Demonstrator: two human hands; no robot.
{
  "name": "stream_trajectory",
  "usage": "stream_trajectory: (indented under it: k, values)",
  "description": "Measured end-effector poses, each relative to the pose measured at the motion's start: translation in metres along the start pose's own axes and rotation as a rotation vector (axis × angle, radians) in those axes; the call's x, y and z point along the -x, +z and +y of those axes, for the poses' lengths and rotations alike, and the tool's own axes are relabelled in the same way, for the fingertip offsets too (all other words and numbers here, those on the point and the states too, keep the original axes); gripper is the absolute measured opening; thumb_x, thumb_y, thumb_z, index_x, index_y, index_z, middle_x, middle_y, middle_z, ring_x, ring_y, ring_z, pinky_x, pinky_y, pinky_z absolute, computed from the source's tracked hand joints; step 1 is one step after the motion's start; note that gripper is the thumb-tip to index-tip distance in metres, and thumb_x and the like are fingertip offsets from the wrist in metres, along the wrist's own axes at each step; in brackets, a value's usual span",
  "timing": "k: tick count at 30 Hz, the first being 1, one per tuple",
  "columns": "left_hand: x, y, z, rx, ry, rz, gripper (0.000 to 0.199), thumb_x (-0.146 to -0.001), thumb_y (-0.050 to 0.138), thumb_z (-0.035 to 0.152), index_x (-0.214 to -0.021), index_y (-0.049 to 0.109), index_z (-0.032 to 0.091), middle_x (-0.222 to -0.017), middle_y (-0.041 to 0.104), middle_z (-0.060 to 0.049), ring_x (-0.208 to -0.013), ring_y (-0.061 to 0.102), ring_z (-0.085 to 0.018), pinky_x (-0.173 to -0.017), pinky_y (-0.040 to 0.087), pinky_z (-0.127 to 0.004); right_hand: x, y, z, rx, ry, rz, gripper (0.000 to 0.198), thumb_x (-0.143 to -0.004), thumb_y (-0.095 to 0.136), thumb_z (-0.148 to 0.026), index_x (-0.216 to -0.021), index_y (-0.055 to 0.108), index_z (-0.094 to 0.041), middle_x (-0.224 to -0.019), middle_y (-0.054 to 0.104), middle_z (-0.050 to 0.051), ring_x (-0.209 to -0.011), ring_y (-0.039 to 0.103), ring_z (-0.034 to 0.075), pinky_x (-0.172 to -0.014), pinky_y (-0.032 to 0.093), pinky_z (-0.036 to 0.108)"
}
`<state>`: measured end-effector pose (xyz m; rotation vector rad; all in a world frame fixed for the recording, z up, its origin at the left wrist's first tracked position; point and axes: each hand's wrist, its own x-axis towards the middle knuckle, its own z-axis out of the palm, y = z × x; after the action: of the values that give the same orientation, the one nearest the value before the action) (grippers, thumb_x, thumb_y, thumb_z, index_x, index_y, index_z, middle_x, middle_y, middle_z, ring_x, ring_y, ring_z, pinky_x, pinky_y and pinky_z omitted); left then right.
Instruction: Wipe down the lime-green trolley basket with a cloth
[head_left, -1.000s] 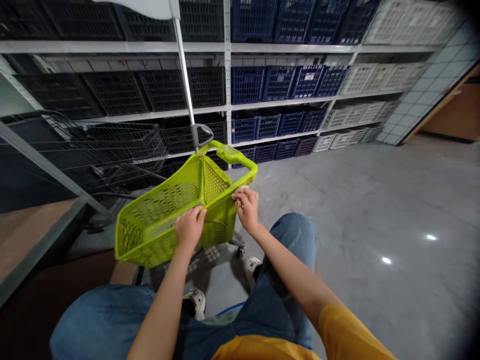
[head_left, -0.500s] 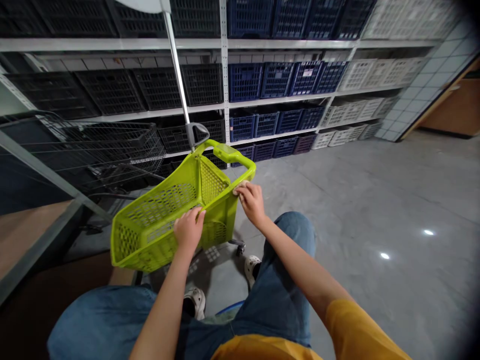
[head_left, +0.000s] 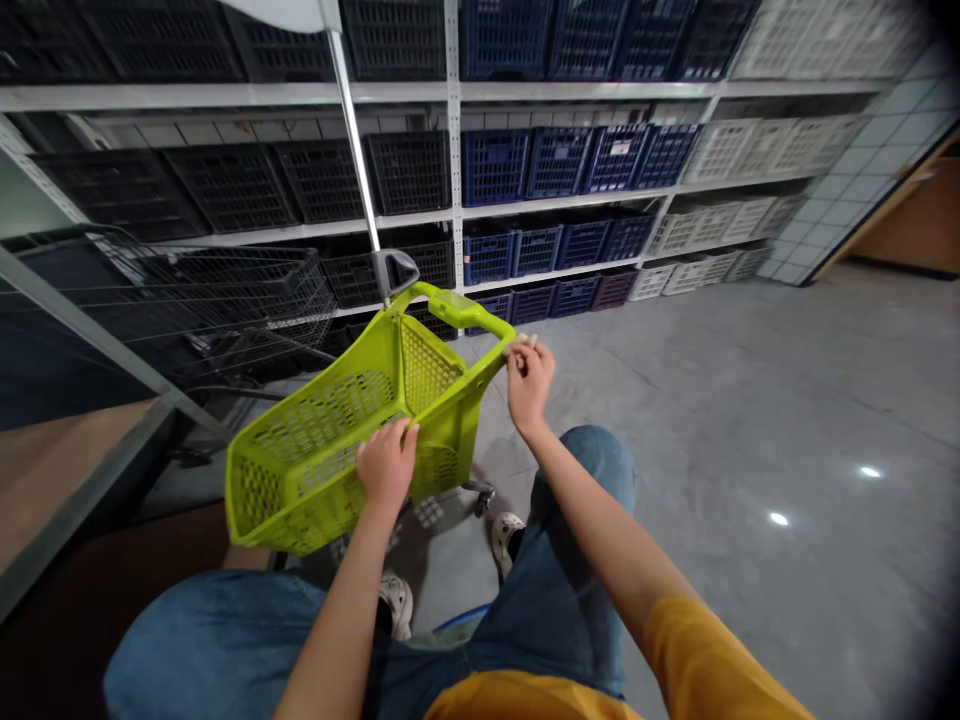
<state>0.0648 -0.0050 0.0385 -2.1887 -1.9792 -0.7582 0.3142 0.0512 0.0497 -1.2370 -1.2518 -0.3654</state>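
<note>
A broad, smooth grey floor [head_left: 712, 420] spreads rightward from the right hand [head_left: 530, 390], giving room there. The lime-green, perforated plastic shopping cart [head_left: 461, 435] stands under the left hand [head_left: 388, 465], whose fingers grasp its near rim. The right fingers pinch a small, pale, crumpled wad [head_left: 527, 341] beside the handle's curved corner [head_left: 507, 335].

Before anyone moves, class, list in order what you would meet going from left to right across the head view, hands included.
Dark wire cart → left hand → green cart's handle → right hand, holding a pale wad → bottom row of pale crates → brown panel.
</note>
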Motion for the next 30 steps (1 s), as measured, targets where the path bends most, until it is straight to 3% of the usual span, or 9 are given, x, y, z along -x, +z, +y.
stream_trajectory:
  k: [2,7,9,14,16,20,22,27,30]
  values:
    - [0.001,0.001,0.001,-0.007,-0.004,0.009,0.037,-0.098,0.043,0.046,-0.112,0.070,0.024,-0.108,0.075,-0.008,-0.097,0.066,-0.024,-0.079,0.039,-0.033,-0.006,0.002,-0.006,0.013,-0.018,0.019,0.022,-0.097,0.047,-0.024,-0.110,0.066,-0.022,-0.116,0.060,0.014,-0.114,0.052,0.028,-0.099,0.046,0.051]
    - [0.001,0.000,0.003,-0.006,-0.019,0.008,0.037,-0.099,0.043,0.045,-0.113,0.070,0.025,-0.110,0.075,-0.008,-0.098,0.066,-0.024,-0.081,0.040,-0.034,0.000,-0.006,-0.026,-0.037,-0.424,-0.334,0.026,-0.096,0.050,-0.016,-0.114,0.066,-0.026,-0.126,0.063,0.006,-0.124,0.050,0.024,-0.109,0.044,0.046]
    - [0.001,-0.001,0.004,0.000,-0.024,-0.011,0.037,-0.099,0.043,0.045,-0.115,0.070,0.025,-0.111,0.075,-0.008,-0.099,0.066,-0.024,-0.082,0.040,-0.034,-0.009,-0.013,-0.024,-0.054,-0.482,-0.403,0.027,-0.097,0.049,-0.015,-0.115,0.065,-0.026,-0.125,0.064,0.005,-0.124,0.051,0.023,-0.111,0.043,0.045]
    - [0.003,-0.003,0.011,0.010,-0.050,-0.028,0.037,-0.099,0.043,0.044,-0.115,0.070,0.024,-0.113,0.074,-0.009,-0.100,0.066,-0.024,-0.082,0.040,-0.034,-0.026,-0.015,-0.028,0.005,-0.253,-0.290,0.034,-0.097,0.043,-0.014,-0.125,0.060,-0.023,-0.119,0.067,0.009,-0.118,0.053,0.026,-0.105,0.045,0.052]
    - [0.005,-0.004,0.013,0.013,-0.056,-0.029,0.038,-0.099,0.043,0.044,-0.116,0.070,0.023,-0.112,0.074,-0.010,-0.101,0.066,-0.025,-0.082,0.040,-0.034,-0.013,-0.011,-0.040,-0.014,-0.278,-0.369,0.037,-0.097,0.043,-0.015,-0.130,0.057,-0.023,-0.117,0.067,0.009,-0.116,0.054,0.025,-0.105,0.045,0.050]
    - [0.006,-0.006,0.013,0.020,-0.050,-0.035,0.038,-0.099,0.043,0.043,-0.118,0.069,0.024,-0.111,0.075,-0.011,-0.101,0.066,-0.025,-0.081,0.040,-0.035,0.004,-0.011,-0.050,-0.081,-0.477,-0.540,0.033,-0.098,0.047,-0.018,-0.128,0.059,-0.026,-0.121,0.066,0.007,-0.120,0.052,0.023,-0.107,0.045,0.043]
    - [0.006,-0.007,0.013,0.023,-0.046,-0.038,0.037,-0.099,0.043,0.043,-0.118,0.069,0.024,-0.112,0.074,-0.010,-0.101,0.066,-0.025,-0.081,0.040,-0.035,-0.006,-0.015,-0.039,-0.056,-0.484,-0.528,0.031,-0.098,0.048,-0.017,-0.124,0.060,-0.026,-0.122,0.066,0.008,-0.118,0.053,0.023,-0.105,0.045,0.044]
    - [0.007,-0.005,0.016,0.016,-0.064,-0.020,0.038,-0.099,0.043,0.043,-0.117,0.070,0.024,-0.111,0.075,-0.010,-0.100,0.066,-0.026,-0.082,0.040,-0.036,-0.018,-0.018,-0.023,0.120,-0.238,-0.302,0.026,-0.096,0.048,-0.018,-0.119,0.061,-0.021,-0.122,0.060,0.014,-0.115,0.050,0.029,-0.100,0.045,0.052]
    - [0.007,-0.004,0.017,0.010,-0.061,-0.011,0.039,-0.099,0.042,0.043,-0.117,0.070,0.023,-0.109,0.075,-0.011,-0.099,0.066,-0.026,-0.081,0.040,-0.036,0.006,-0.013,-0.038,0.104,-0.319,-0.392,0.027,-0.097,0.048,-0.018,-0.121,0.060,-0.020,-0.125,0.058,0.014,-0.118,0.049,0.029,-0.102,0.045,0.050]
